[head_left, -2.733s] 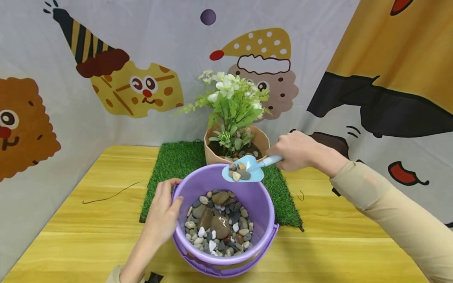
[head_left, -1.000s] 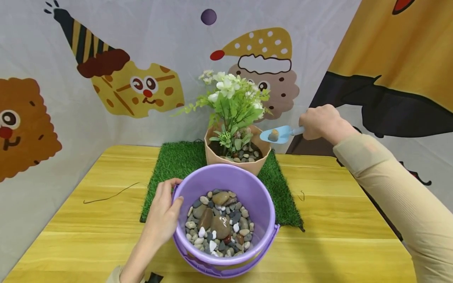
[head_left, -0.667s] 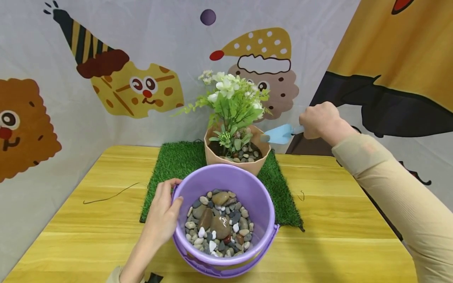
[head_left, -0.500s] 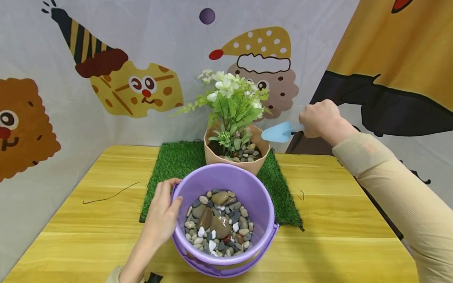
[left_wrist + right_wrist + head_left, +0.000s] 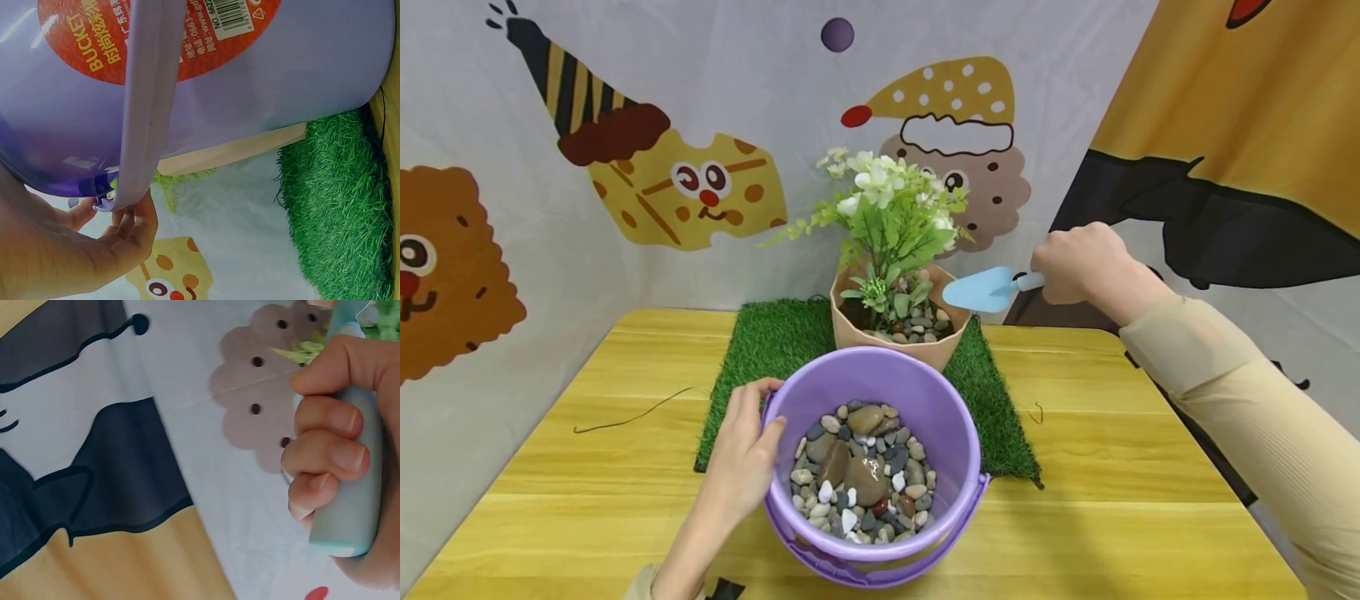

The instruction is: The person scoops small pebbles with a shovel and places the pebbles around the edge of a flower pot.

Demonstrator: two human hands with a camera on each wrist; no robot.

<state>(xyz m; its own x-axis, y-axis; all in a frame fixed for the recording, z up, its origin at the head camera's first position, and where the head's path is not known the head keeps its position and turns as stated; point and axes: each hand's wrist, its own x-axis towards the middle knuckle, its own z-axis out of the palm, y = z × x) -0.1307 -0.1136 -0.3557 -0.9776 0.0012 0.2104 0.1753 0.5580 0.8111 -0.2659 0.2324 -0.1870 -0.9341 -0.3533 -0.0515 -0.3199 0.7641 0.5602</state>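
My right hand (image 5: 1078, 262) grips the handle (image 5: 350, 481) of a light blue trowel (image 5: 981, 290), fingers wrapped round it. The trowel's blade is held at the right rim of a peach plant pot (image 5: 891, 340), and no stones show on it. Pebbles (image 5: 917, 325) lie on dark soil in the pot, under a leafy plant with white flowers (image 5: 883, 196). My left hand (image 5: 745, 454) holds the left rim of a purple bucket (image 5: 951, 408), thumb at the inner edge, near the end of the bucket's handle (image 5: 147, 112). Wet stones (image 5: 865, 479) cover the bucket's bottom.
A green turf mat (image 5: 782, 333) lies beneath the pot on the yellow wood table (image 5: 542, 533). Thin dark wires (image 5: 632, 417) rest on the tabletop. Behind stands a pale cloth backdrop (image 5: 730, 67) with cartoon prints.
The trowel went from over the bucket, carrying stones, to the pot's right rim. Its blade tipped and the stones left it; more pebbles show in the pot. My left hand stayed put.
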